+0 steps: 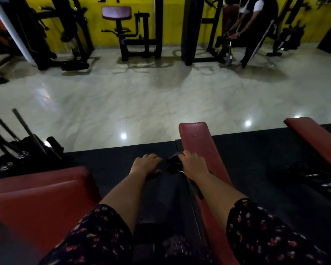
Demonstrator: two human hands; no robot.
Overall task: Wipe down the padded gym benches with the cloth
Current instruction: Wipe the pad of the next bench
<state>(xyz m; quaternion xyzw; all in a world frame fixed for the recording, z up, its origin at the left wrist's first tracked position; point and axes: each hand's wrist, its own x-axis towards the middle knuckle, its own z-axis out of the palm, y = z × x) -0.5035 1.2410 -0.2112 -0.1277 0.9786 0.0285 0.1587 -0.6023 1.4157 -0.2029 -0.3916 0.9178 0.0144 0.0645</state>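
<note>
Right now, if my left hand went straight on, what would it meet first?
Probably nothing: the left hand would pass over the dark mat, left of the middle bench; depth is unclear.

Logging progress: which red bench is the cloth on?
The middle bench: the right hand holds the cloth at its left edge; left bench and right bench lie untouched.

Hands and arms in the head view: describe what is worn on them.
The left hand and right hand are bare: no gloves, rings or watch show. The left sleeve and right sleeve end near the elbows, dark fabric with small red, pink and white flowers.
</note>
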